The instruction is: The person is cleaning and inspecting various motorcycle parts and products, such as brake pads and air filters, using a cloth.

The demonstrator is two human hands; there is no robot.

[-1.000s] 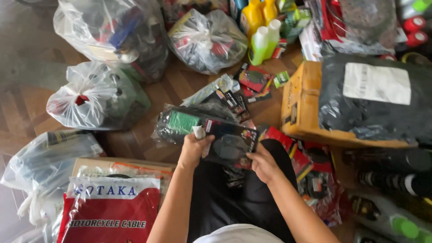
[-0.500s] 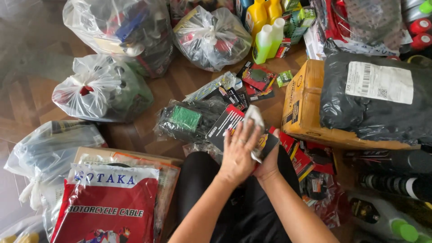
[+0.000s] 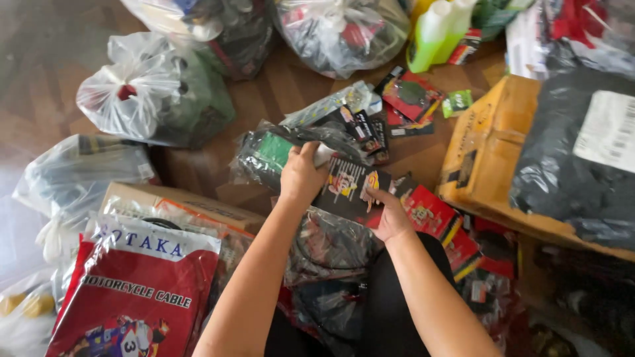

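Black card-backed packets (image 3: 349, 188), printed in red and yellow, sit between the two hands in front of the person's lap. The landmark is the cardboard box (image 3: 486, 158), which holds a black plastic parcel; the packets lie just to the left of it, over the wooden floor (image 3: 291, 89).

The left hand (image 3: 301, 175) is on the far-left end of the packets, the end away from the box. Its fingers are curled shut around that edge and around something white and small at the top, which I cannot identify. The right hand (image 3: 389, 217) is nearer the box and lower. Its fingers close on the packets' lower right corner, thumb on the printed face. The packets' long axis runs slantwise from the upper left down toward the right, so each hand has one end and neither is clearly nearer the middle.

Left of the box and beyond the left hand lies a clear bag with a green-labelled part (image 3: 274, 152). More small red and black packets (image 3: 410, 99) lie nearer the box's far corner. Farther left of the box are a tied white plastic bag (image 3: 142, 99) and, closest to the camera, a red cable package (image 3: 132, 297).
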